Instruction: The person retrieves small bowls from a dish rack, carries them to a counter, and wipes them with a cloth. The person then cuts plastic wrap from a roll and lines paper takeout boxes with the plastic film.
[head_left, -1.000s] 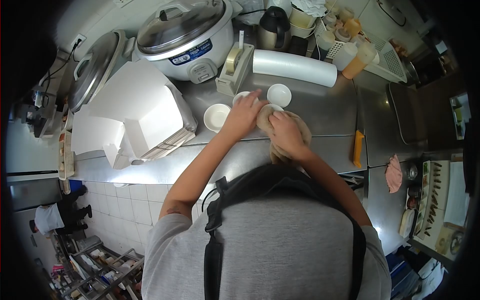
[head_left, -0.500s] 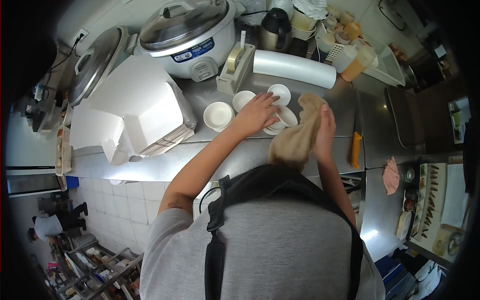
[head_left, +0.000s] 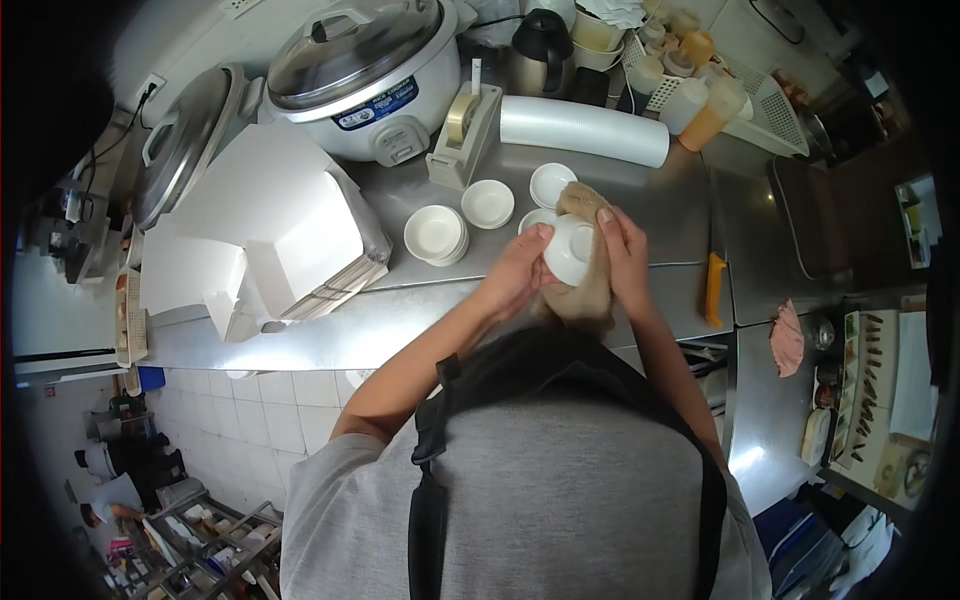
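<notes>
My left hand (head_left: 518, 268) grips the left rim of a small white bowl (head_left: 571, 252), whose underside with its round foot faces up. A brown cloth (head_left: 592, 290) is in my right hand (head_left: 625, 255) and wraps the bowl's right side. Just behind the held bowl, partly hidden, is another white bowl (head_left: 535, 217), with one more bowl (head_left: 551, 184) farther back. Left of these a single bowl (head_left: 488, 204) sits on the steel counter, beside a stack of white bowls (head_left: 435, 233).
Open white boxes (head_left: 290, 230) lie at the left before two rice cookers (head_left: 365, 75). Behind the bowls are a tape dispenser (head_left: 464, 135) and a white roll (head_left: 585, 131). An orange-handled tool (head_left: 714, 288) lies right. Two people (head_left: 118, 492) are far left.
My left hand has taken hold of a bowl and lifted it toward me, turned underside up. My right hand has brought the cloth in against it. A second person now shows at far left.
</notes>
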